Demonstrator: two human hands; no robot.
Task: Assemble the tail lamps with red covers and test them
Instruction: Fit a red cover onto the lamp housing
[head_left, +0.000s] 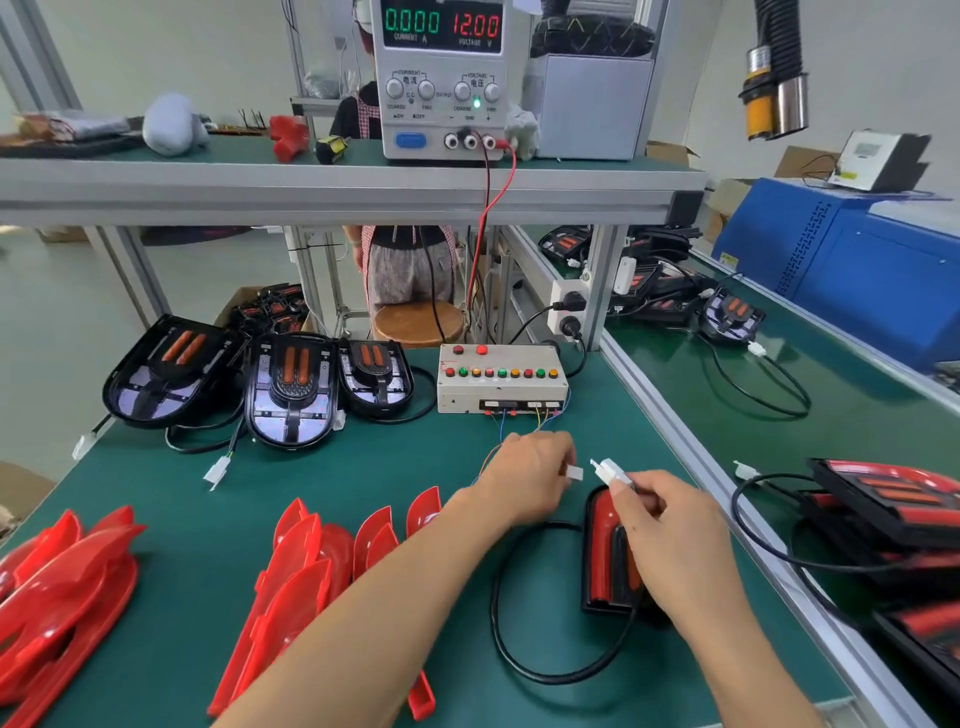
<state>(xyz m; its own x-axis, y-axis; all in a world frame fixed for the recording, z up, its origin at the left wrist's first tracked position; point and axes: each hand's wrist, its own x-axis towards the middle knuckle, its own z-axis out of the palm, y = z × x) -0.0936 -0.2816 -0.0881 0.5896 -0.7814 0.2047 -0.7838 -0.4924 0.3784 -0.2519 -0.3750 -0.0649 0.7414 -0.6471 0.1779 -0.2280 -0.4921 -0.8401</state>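
My right hand (670, 525) hides half the covered lamp (605, 556); each grip pinches one white connector (574, 473); three uncovered lamps (291, 395) wait.

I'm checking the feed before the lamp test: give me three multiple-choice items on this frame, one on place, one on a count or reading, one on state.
1. Where does the beige push-button test box sit?
A. on the green bench mat
B. on the upper shelf
C. on the blue machine

2. What voltage does the grey bench power supply show?
A. 5.00
B. 12.00
C. 24.00

3. The two white plastic connectors are:
A. mated
B. held apart
C. lying on the mat

Key: 1 A, it stands on the mat behind the hands. 2 B, red digits read 12.00. 3 B, the left hand pinches one white connector, the right hand the other, with a gap between.
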